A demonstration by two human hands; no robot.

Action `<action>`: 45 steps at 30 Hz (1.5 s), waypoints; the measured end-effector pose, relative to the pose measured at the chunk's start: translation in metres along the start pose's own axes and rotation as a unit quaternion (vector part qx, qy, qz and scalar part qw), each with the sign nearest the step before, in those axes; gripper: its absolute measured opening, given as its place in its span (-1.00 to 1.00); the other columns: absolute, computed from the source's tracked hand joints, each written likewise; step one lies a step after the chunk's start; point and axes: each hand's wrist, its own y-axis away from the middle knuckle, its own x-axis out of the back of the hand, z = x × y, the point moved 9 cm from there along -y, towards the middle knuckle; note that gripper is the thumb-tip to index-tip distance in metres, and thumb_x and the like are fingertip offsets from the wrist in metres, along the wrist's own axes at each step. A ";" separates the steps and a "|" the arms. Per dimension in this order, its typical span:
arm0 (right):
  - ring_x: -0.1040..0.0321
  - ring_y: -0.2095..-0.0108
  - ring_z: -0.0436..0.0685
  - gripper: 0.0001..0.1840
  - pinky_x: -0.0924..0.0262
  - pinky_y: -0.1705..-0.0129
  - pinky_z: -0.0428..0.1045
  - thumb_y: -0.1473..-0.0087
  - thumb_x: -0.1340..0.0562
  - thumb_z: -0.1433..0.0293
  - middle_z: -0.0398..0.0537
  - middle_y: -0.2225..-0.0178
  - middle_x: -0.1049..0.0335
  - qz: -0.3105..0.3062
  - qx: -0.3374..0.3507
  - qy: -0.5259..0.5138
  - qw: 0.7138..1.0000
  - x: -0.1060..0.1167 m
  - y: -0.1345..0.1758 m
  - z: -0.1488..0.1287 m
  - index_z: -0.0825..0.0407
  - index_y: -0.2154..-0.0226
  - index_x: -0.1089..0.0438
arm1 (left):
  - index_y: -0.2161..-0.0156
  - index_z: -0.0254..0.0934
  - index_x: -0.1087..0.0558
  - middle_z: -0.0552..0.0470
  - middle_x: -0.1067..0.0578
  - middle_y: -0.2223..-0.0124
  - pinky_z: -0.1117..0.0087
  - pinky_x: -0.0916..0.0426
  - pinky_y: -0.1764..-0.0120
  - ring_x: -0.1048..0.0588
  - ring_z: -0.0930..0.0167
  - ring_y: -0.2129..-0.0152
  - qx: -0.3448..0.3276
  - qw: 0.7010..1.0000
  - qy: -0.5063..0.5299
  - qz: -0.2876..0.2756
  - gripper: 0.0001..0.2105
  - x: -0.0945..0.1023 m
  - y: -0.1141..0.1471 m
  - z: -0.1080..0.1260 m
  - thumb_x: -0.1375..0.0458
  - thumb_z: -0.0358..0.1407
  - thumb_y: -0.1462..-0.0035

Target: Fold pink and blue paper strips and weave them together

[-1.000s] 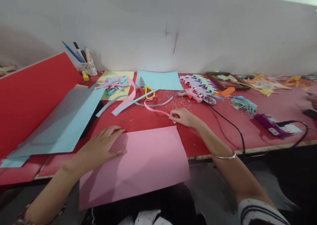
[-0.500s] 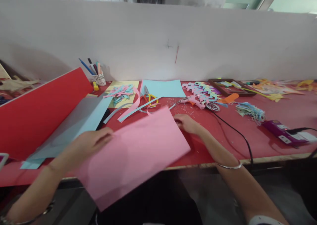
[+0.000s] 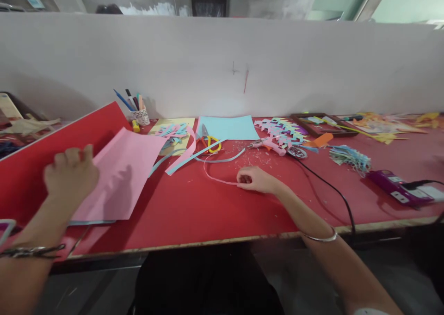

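My right hand is closed in a pinch on one end of a thin pink paper strip, which curves away to the left over the red tabletop. Over at the left, my left hand is raised beside a large pink paper sheet, in front of a tilted red board. Its fingers look bent but are blurred, so a hold is not clear. Light blue paper peeks out under the pink sheet. Scissors with yellow handles lie among blue and pink strips.
Behind the strips lies a light blue sheet. Further right are a pink glue gun with a black cord, zigzag-cut paper pieces, a brown tray, fringed paper and a purple power strip. A pen cup stands at the back left.
The pink sheet has gone from in front of me to the left, onto the light blue paper, and my left hand moved left with it. The thin pink strip now shows at my right hand.
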 end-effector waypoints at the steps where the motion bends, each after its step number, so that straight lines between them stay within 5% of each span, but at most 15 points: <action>1: -0.09 0.54 -0.08 -0.92 -0.02 0.46 -0.15 0.12 -0.17 0.44 -0.18 0.56 -0.18 -0.011 0.010 -0.005 1.000 -0.002 0.000 -0.003 0.10 0.56 -0.24 | -0.08 -0.55 -0.08 -0.44 -0.25 0.03 0.05 -0.20 0.24 -0.21 -0.03 0.08 -0.003 0.999 -0.029 -0.016 -0.51 0.000 0.000 0.017 0.30 -0.26 -0.11; 5: -0.11 0.46 -0.06 -0.89 -0.05 0.38 -0.14 0.13 -0.22 0.40 -0.16 0.47 -0.17 -0.040 0.060 -0.016 0.997 -0.011 0.000 -0.019 0.11 0.51 -0.28 | 0.03 -0.51 -0.26 -0.32 -0.32 0.03 0.12 -0.13 0.07 -0.23 0.10 0.04 -0.093 0.989 0.036 -0.106 -0.56 -0.014 -0.006 0.099 0.19 -0.22 -0.10; 8: -0.12 0.44 -0.06 -0.92 -0.06 0.34 -0.13 0.11 -0.21 0.43 -0.16 0.45 -0.15 -0.045 0.065 -0.010 0.997 -0.015 -0.001 -0.023 0.11 0.51 -0.28 | 0.03 -0.34 -0.31 -0.14 -0.38 0.03 0.29 -0.17 0.07 -0.30 0.26 0.07 -0.128 0.979 0.093 -0.125 -0.60 -0.030 -0.018 0.138 0.15 -0.19 -0.11; 14: -0.11 0.45 -0.06 -0.94 -0.06 0.36 -0.13 0.10 -0.17 0.52 -0.17 0.47 -0.12 0.005 0.024 0.018 1.000 -0.011 -0.006 -0.013 0.11 0.54 -0.26 | 0.23 -0.18 -0.45 0.02 -0.49 0.14 0.47 -0.27 0.31 -0.44 0.37 0.25 -0.091 0.979 0.132 -0.128 -0.74 -0.062 -0.037 0.155 0.00 -0.19 -0.02; 18: -0.15 0.42 -0.03 -0.93 -0.09 0.31 -0.11 0.04 -0.11 0.55 -0.13 0.45 -0.16 0.024 0.023 0.038 0.999 -0.011 -0.008 -0.011 0.10 0.48 -0.26 | 0.39 -0.16 -0.48 0.09 -0.53 0.28 0.51 -0.26 0.40 -0.47 0.40 0.34 -0.082 0.978 0.156 -0.114 -0.82 -0.063 -0.041 0.153 -0.04 -0.21 0.02; 21: -0.18 0.35 0.00 -0.84 -0.09 0.24 -0.08 0.00 -0.04 0.59 -0.09 0.41 -0.19 0.053 0.010 0.069 0.996 -0.008 -0.010 -0.005 0.09 0.45 -0.27 | 0.37 -0.22 -0.46 0.02 -0.52 0.28 0.47 -0.25 0.37 -0.46 0.39 0.34 -0.073 0.982 0.159 -0.069 -0.81 -0.046 -0.045 0.146 0.01 -0.29 -0.02; 23: -0.18 0.35 0.01 -0.80 -0.09 0.24 -0.06 0.01 -0.01 0.61 -0.08 0.42 -0.19 0.089 -0.009 0.093 0.992 -0.001 -0.010 0.001 0.08 0.48 -0.27 | 0.34 -0.26 -0.44 -0.05 -0.49 0.22 0.38 -0.23 0.29 -0.43 0.33 0.27 -0.079 0.986 0.145 -0.001 -0.78 -0.021 -0.047 0.141 0.05 -0.32 -0.06; 24: -0.18 0.36 0.02 -0.79 -0.09 0.25 -0.06 0.01 -0.01 0.61 -0.08 0.43 -0.19 0.109 -0.019 0.100 0.989 0.002 -0.010 0.004 0.07 0.49 -0.27 | 0.36 -0.28 -0.44 -0.08 -0.48 0.24 0.33 -0.21 0.27 -0.42 0.30 0.28 -0.101 0.984 0.118 0.085 -0.78 0.003 -0.046 0.142 0.06 -0.32 -0.07; 26: -0.17 0.36 0.03 -0.79 -0.09 0.26 -0.04 0.03 -0.01 0.61 -0.08 0.43 -0.18 0.146 -0.032 0.105 0.983 0.008 -0.009 0.009 0.06 0.51 -0.26 | 0.38 -0.26 -0.42 -0.05 -0.47 0.23 0.30 -0.17 0.23 -0.40 0.31 0.26 -0.134 0.976 0.106 0.134 -0.76 0.030 -0.041 0.144 0.09 -0.30 -0.11; 31: -0.15 0.43 0.02 -0.80 -0.10 0.29 -0.05 0.14 -0.02 0.63 -0.12 0.49 -0.13 0.209 -0.033 0.085 0.974 0.013 -0.006 0.016 0.05 0.57 -0.21 | 0.48 -0.24 -0.37 0.09 -0.38 0.55 0.35 -0.15 0.34 -0.35 0.44 0.52 -0.297 0.885 0.020 0.358 -0.76 0.096 0.017 0.173 0.08 -0.36 -0.15; 36: -0.10 0.48 0.02 -0.82 -0.08 0.38 -0.06 0.17 0.04 0.62 -0.14 0.53 -0.08 0.337 -0.047 0.055 0.939 0.045 0.007 0.019 0.02 0.55 -0.09 | 0.46 -0.27 -0.37 0.12 -0.37 0.56 0.41 -0.13 0.40 -0.30 0.48 0.57 -0.530 0.791 0.001 0.305 -0.73 0.077 0.100 0.207 0.11 -0.56 -0.10; 40: -0.08 0.39 0.06 -0.89 -0.07 0.32 -0.03 0.06 0.08 0.52 -0.10 0.46 -0.06 0.458 -0.052 0.048 0.886 0.074 0.038 -0.006 -0.01 0.48 0.00 | 0.40 -0.31 -0.40 0.09 -0.42 0.50 0.41 -0.12 0.44 -0.32 0.47 0.55 -0.542 0.807 0.023 0.235 -0.76 0.052 0.132 0.211 0.07 -0.60 -0.04; 42: -0.11 0.37 0.08 -0.93 -0.06 0.27 0.01 0.03 0.04 0.48 -0.07 0.46 -0.09 0.518 0.023 0.076 0.852 0.077 0.060 -0.044 -0.01 0.46 -0.04 | 0.42 -0.31 -0.40 0.07 -0.43 0.47 0.40 -0.13 0.45 -0.33 0.46 0.54 -0.531 0.825 0.028 0.194 -0.78 0.041 0.137 0.213 0.04 -0.59 -0.03; 45: -0.16 0.31 0.13 -0.93 -0.01 0.20 0.07 0.00 0.00 0.46 -0.02 0.41 -0.20 0.451 0.091 0.156 0.874 0.050 0.067 -0.094 0.00 0.42 -0.15 | 0.47 -0.30 -0.39 0.07 -0.43 0.47 0.40 -0.15 0.46 -0.34 0.46 0.55 -0.508 0.852 0.063 0.113 -0.83 0.025 0.139 0.216 -0.02 -0.55 -0.02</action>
